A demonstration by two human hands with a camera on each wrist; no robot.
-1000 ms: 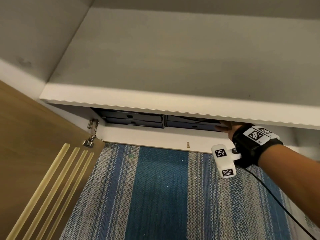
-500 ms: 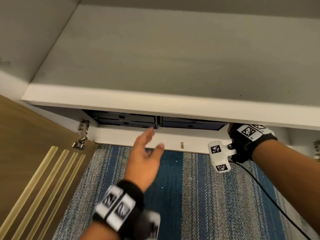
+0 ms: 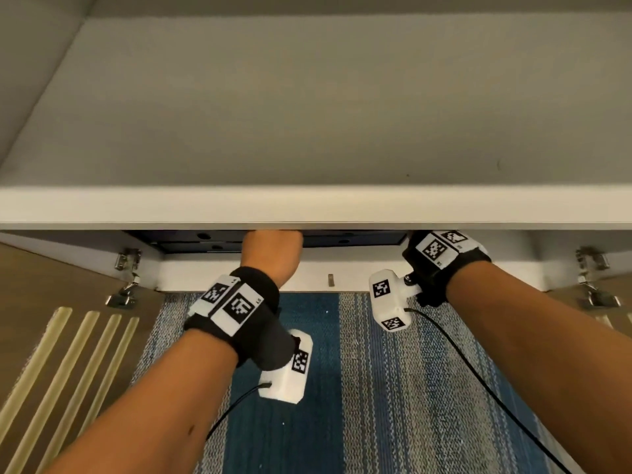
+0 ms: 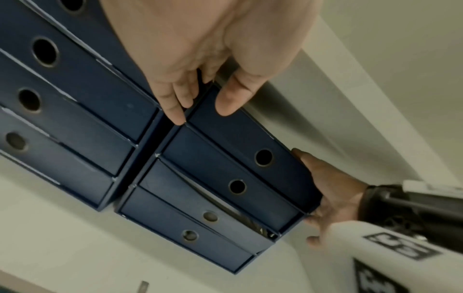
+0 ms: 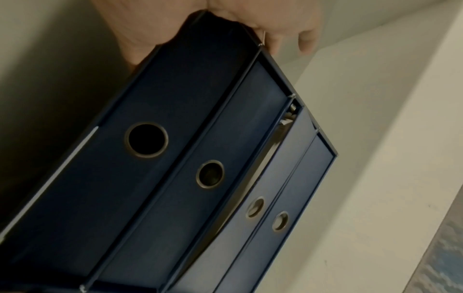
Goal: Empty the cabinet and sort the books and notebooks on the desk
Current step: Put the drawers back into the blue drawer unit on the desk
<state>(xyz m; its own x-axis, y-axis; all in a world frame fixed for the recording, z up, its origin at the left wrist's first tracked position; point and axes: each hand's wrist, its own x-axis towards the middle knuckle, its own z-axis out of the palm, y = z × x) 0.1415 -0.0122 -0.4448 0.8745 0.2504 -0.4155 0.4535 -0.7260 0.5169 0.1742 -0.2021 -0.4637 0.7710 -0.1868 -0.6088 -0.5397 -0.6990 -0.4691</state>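
Note:
Two stacks of dark blue binders lie flat in the low cabinet compartment, under a white shelf (image 3: 307,206). The left stack (image 4: 75,99) is untouched. My left hand (image 4: 200,117) grips the left end of the right stack (image 4: 225,178), thumb on the top binder's spine and fingers in the gap between the stacks. My right hand (image 4: 323,198) clasps the stack's right end, thumb above and fingers below. In the right wrist view the palm (image 5: 150,29) lies against that end of the stack (image 5: 200,158). In the head view only the left hand's back (image 3: 272,249) shows; the shelf hides the right hand.
Wooden cabinet doors stand open at the left (image 3: 51,336) and right (image 3: 608,295) on metal hinges. A blue and grey striped carpet (image 3: 342,388) lies below. The white shelf overhangs the binders closely. Cables trail from both wrist cameras.
My left hand came into view, reached forward and went under the shelf onto the right stack. My right hand stayed at the stack's right end. The view shifted to the right.

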